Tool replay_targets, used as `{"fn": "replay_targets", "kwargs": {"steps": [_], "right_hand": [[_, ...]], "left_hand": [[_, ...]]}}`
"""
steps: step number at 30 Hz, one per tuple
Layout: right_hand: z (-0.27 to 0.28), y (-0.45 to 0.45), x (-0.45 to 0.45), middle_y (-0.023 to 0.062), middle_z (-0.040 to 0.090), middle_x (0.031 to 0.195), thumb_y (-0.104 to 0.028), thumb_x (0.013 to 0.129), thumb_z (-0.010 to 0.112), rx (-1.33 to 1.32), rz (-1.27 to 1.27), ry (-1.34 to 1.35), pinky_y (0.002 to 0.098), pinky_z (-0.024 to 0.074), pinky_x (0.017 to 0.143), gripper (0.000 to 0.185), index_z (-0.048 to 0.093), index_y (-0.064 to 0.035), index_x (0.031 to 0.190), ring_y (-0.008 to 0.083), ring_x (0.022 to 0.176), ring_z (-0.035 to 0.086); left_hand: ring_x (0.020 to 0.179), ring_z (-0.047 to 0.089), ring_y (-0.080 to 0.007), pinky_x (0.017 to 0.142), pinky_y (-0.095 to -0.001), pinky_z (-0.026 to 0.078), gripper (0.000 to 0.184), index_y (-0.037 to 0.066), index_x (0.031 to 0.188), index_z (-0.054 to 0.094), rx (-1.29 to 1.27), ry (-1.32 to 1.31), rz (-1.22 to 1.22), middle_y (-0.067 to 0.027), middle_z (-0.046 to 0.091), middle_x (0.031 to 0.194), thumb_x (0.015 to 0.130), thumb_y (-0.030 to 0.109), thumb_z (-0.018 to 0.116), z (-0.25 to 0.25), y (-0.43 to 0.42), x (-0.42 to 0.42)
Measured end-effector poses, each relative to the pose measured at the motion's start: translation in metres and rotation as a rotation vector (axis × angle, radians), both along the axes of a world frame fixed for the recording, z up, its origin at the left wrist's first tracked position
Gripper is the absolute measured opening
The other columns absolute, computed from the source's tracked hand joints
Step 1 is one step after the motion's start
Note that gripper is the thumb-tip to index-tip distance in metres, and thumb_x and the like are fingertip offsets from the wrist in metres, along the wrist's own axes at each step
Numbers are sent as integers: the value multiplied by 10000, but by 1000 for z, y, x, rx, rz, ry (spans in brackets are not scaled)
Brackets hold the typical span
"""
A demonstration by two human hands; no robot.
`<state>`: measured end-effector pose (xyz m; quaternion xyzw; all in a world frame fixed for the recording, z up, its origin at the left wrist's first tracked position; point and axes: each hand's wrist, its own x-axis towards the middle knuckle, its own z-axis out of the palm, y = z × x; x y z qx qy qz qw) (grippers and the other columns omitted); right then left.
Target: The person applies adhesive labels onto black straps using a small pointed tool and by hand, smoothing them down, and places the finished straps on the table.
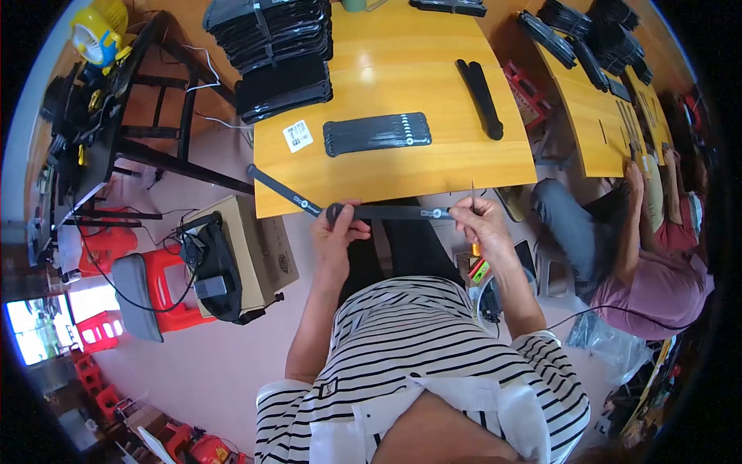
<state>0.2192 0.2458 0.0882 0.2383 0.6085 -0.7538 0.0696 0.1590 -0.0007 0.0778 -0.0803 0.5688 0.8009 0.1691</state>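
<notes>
A black strap [394, 212] with white print is stretched level between my two hands, just off the table's front edge. My left hand [337, 232] pinches its left end. From that same hand a printed black length [284, 190] slants up to the left; whether it belongs to the same strap, I cannot tell. My right hand [481, 226] is closed on the strap's right end and also round a thin pointed tool [473, 189], whose point stands up past the fingers. An orange part shows below the hand. Beyond the hands lies a flat row of black straps [371, 134].
On the yellow table [433, 170] are a white label [297, 135], tall stacks of black straps [270, 39] and a loose pair of straps [481, 97]. A cardboard box [270, 247] stands at left. A person [657, 294] sits by another table at right.
</notes>
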Motion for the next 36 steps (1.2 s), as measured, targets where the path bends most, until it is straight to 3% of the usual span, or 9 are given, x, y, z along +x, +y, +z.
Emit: {"fn": "replay_targets", "kwargs": {"steps": [5,10,12,18,20,36], "right_hand": [[-8,9,-39,36,580,595,-153,805,637,0,49,73,163,254,343,160,622,-2,856,23,373,377],[-21,14,-81,29,579,596,-146,804,632,82,43,88,169,254,347,150,622,-1,842,30,383,378],[-28,12,-94,19,570,587,-142,795,636,199,-11,69,176,255,353,134,629,-9,813,26,395,373],[-63,14,-116,-45,473,550,-120,778,641,512,-55,155,219,299,469,144,599,-17,687,40,507,390],[-66,16,-119,31,520,523,-149,734,662,624,-57,173,270,357,473,173,609,5,675,97,486,450],[-60,9,-131,83,535,509,-178,705,669,812,-77,108,317,395,485,202,583,-12,630,165,468,501]], "left_hand": [[667,626,-117,605,-213,526,166,-27,984,606,-90,7,21,-59,631,780,856,67,558,2,-17,-36],[633,629,-125,590,-209,519,146,-31,954,603,-227,24,1,-79,639,763,843,57,568,1,-16,-82],[620,626,-122,568,-202,506,122,-30,917,600,-379,115,-21,-76,634,729,829,52,583,-13,-15,-99],[510,545,-88,471,-202,443,106,-22,842,612,-498,128,-5,-38,587,635,779,59,639,-49,-7,-126],[494,528,-83,454,-202,428,105,-19,834,613,-519,127,-1,-35,581,626,769,57,646,-54,-6,-128],[448,496,-69,407,-190,392,93,-8,788,589,-511,127,42,-21,553,595,748,42,658,-63,-4,-137]]}}
